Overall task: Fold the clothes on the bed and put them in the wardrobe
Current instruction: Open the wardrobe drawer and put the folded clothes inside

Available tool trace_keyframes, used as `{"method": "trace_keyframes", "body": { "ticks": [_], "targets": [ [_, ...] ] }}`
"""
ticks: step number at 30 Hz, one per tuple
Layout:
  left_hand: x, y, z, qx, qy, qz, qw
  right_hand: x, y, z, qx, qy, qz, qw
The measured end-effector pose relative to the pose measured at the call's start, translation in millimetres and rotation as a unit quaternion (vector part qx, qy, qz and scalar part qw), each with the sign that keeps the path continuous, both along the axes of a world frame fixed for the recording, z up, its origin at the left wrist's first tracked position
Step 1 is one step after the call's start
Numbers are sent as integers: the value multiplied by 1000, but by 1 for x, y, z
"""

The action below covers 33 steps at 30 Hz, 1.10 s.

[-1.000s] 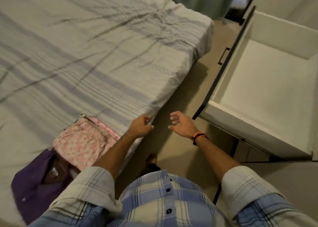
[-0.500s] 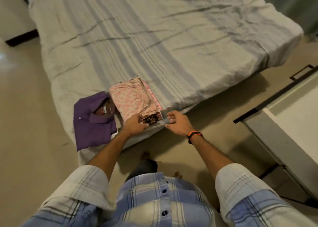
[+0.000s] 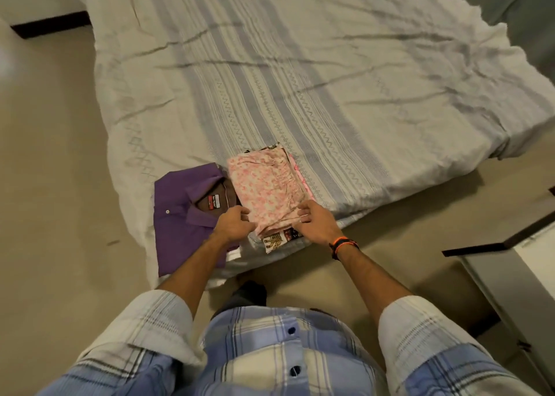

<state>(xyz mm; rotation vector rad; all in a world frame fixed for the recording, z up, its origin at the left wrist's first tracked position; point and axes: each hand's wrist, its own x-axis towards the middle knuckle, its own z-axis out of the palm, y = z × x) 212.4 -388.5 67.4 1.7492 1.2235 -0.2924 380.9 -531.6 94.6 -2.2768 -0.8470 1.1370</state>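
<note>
A folded pink floral garment [image 3: 264, 185] tops a small stack at the near edge of the bed [image 3: 330, 80]; a patterned cloth with animal prints [image 3: 277, 240] peeks out beneath it. To its left lies a folded purple shirt [image 3: 177, 212] with a brown shirt inside its collar. My left hand [image 3: 232, 226] grips the stack's near left corner with curled fingers. My right hand [image 3: 315, 222] holds the near right corner, fingers bent over the pink cloth.
The bed carries a rumpled grey-and-white striped sheet. Beige floor lies left of and in front of the bed. The corner of the open wardrobe drawer [image 3: 498, 275] juts in at the lower right, close to my right arm.
My view swung left from the open drawer to the bed. Both hands moved from the air beside the bed onto the near edge of the pink stack and took hold of it.
</note>
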Motion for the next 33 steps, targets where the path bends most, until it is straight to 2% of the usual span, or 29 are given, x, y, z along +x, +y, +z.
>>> {"method": "trace_keyframes", "body": {
  "ticks": [7,17,22,27,30,33],
  "targets": [
    [3,39,-11,-32,3,-21,999,1,42,-4,-31,-20,-12,999],
    [28,64,-26,-74,19,22,997,39,82,-21,-67,-17,19,997],
    [43,60,-44,-82,88,63,991,71,98,-43,-102,10,55,993],
    [59,52,-75,-136,143,189,962,99,109,-81,-152,35,90,984],
    [66,51,-101,-180,93,301,932,111,112,-107,-160,-5,83,984],
    [78,47,-123,-224,6,431,874,123,115,-138,-176,9,69,982]
  ]
}}
